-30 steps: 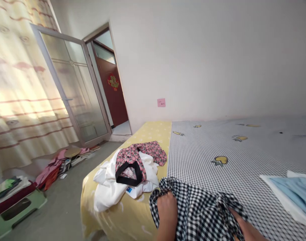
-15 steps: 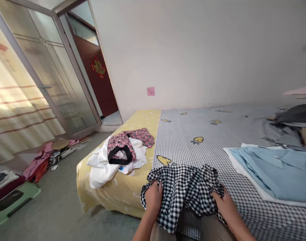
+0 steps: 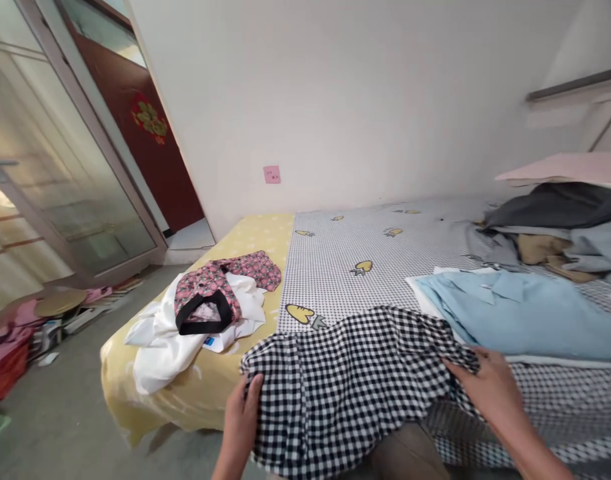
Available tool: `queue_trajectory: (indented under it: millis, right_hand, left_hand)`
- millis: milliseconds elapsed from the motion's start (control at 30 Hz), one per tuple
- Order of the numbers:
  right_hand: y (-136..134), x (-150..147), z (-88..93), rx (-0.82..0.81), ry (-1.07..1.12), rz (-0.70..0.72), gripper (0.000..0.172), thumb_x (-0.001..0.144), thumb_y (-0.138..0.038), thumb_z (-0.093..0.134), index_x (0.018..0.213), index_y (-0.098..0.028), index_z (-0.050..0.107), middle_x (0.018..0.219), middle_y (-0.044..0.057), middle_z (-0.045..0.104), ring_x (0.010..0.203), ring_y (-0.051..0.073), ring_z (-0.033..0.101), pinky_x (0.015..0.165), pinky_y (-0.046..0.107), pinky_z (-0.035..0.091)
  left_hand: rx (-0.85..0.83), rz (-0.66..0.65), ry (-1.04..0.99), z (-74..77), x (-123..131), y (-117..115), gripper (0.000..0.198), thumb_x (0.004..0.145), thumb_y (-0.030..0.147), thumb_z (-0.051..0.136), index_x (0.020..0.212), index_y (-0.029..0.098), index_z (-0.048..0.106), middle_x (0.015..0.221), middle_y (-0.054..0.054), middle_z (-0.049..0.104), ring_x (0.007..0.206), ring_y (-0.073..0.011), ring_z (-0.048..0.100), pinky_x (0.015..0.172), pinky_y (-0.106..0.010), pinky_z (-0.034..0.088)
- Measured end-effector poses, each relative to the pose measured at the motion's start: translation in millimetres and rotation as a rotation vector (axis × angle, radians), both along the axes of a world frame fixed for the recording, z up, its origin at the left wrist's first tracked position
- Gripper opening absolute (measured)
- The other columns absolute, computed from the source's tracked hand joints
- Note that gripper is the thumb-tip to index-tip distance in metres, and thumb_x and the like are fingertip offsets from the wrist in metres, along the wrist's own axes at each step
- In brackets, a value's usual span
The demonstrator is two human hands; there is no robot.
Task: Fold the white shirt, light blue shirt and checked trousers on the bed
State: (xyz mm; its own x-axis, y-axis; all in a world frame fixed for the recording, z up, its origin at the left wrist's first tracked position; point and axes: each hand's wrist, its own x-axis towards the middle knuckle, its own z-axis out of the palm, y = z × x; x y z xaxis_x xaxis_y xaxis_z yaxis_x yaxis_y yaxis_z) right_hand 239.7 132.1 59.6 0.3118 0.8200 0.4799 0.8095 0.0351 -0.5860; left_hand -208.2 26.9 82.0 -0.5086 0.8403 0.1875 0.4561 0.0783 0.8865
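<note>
A black-and-white checked garment (image 3: 350, 380), probably a shirt, is stretched between my hands at the near edge of the bed. My left hand (image 3: 242, 417) grips its left edge, with the thumb on top. On the opposite side, my right hand (image 3: 490, 387) pinches the other edge of the cloth. The garment's lower part hangs over my knees and hides part of them. Just beyond my right hand lies a folded light blue shirt (image 3: 525, 310) on a white piece of cloth.
On the yellow sheet (image 3: 220, 393) at the left, a pink floral garment (image 3: 255, 267) with a black band rests on white clothing (image 3: 158, 350). A pile of dark and brown clothes (image 3: 560, 207) is at the right. Clothes and books lie on the floor by the glass door (image 3: 70, 153).
My hands have moved apart, and the bunched checked garment is now spread wider and flatter. The view has turned to the right, showing more of the clothes pile.
</note>
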Motion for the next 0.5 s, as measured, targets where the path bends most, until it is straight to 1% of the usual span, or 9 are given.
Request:
queue_trajectory:
  millis: [33,100,167,233,300,367,433,467,500]
  right_hand:
    - [-0.1,8.8,11.2,0.015,-0.047,-0.045,0.035,0.081,-0.048,0.055,0.086,-0.018,0.074,0.087,0.015,0.067,0.089,0.032,0.065,0.079,0.043,0.05]
    - [-4.6,18.7,33.5,-0.049,0.017,-0.097,0.038,0.082,-0.052,0.052,0.083,-0.019,0.071,0.085,0.015,0.065,0.089,0.035,0.063,0.076,0.043,0.048]
    - [-11.7,18.5,51.4,-0.117,0.134,-0.136,0.04,0.082,-0.057,0.051,0.079,-0.021,0.067,0.084,0.016,0.066,0.088,0.036,0.063,0.072,0.043,0.046]
    - [-17.2,12.3,60.8,-0.14,0.239,-0.189,0.04,0.079,-0.06,0.054,0.076,-0.022,0.063,0.085,0.017,0.068,0.088,0.037,0.064,0.071,0.042,0.044]
    - [-19.9,4.4,61.5,-0.097,0.339,-0.215,0.039,0.074,-0.059,0.059,0.076,-0.021,0.063,0.088,0.017,0.069,0.091,0.037,0.064,0.074,0.043,0.044]
    - [-21.6,-2.8,56.9,0.011,0.514,-0.221,0.039,0.069,-0.054,0.064,0.083,-0.018,0.066,0.093,0.016,0.07,0.093,0.035,0.064,0.077,0.042,0.046]
    - [-24.7,-8.8,52.2,0.156,0.716,-0.197,0.041,0.062,-0.043,0.068,0.091,-0.015,0.068,0.096,0.013,0.071,0.094,0.032,0.066,0.082,0.041,0.049]
    - [-27.0,-11.3,51.2,0.235,0.783,-0.168,0.041,0.06,-0.038,0.067,0.093,-0.014,0.069,0.097,0.012,0.071,0.094,0.032,0.066,0.084,0.041,0.051]
    - [-29.7,-13.3,51.5,0.297,0.795,-0.136,0.039,0.061,-0.034,0.066,0.094,-0.015,0.069,0.096,0.01,0.072,0.095,0.031,0.067,0.085,0.041,0.052]
  left_hand:
    - [0.029,0.013,-0.021,3.9,-4.5,-5.1,0.072,0.073,0.085,0.05,0.09,0.019,0.075,0.099,-0.01,0.08,0.099,-0.0324,0.071,0.09,-0.042,0.058]
    - [0.059,0.059,-0.015,6.6,-12.3,-16.8,0.071,0.07,0.084,0.055,0.09,0.02,0.076,0.094,-0.008,0.08,0.094,-0.0319,0.072,0.085,-0.039,0.059]
    - [0.061,0.109,0.038,1.9,-19.1,-30.0,0.066,0.074,0.082,0.054,0.09,0.021,0.076,0.092,-0.007,0.08,0.091,-0.0308,0.072,0.08,-0.037,0.06]
    - [0.05,0.101,0.16,-7.3,-25.4,-42.9,0.059,0.079,0.076,0.052,0.091,0.024,0.076,0.096,-0.006,0.079,0.093,-0.0304,0.071,0.079,-0.037,0.059]
    - [0.02,0.085,0.374,-15.3,-30.3,-52.8,0.05,0.087,0.067,0.049,0.097,0.026,0.075,0.106,-0.008,0.077,0.101,-0.0315,0.069,0.089,-0.043,0.057]
    - [-0.045,0.151,0.596,-16.8,-31.4,-57.9,0.047,0.093,0.057,0.044,0.116,0.026,0.07,0.121,-0.013,0.071,0.113,-0.0338,0.065,0.097,-0.052,0.052]
    - [-0.104,0.256,0.745,-10.5,-26.4,-56.7,0.054,0.097,0.049,0.04,0.14,0.021,0.054,0.138,-0.019,0.059,0.126,-0.0364,0.057,0.099,-0.059,0.049]
    - [-0.105,0.284,0.793,-5.0,-21.2,-53.5,0.058,0.098,0.047,0.04,0.148,0.019,0.043,0.145,-0.022,0.053,0.132,-0.037,0.052,0.1,-0.06,0.048]
    - [-0.082,0.28,0.838,1.4,-14.2,-48.3,0.061,0.098,0.046,0.041,0.153,0.017,0.037,0.151,-0.024,0.047,0.137,-0.0371,0.048,0.103,-0.06,0.046]
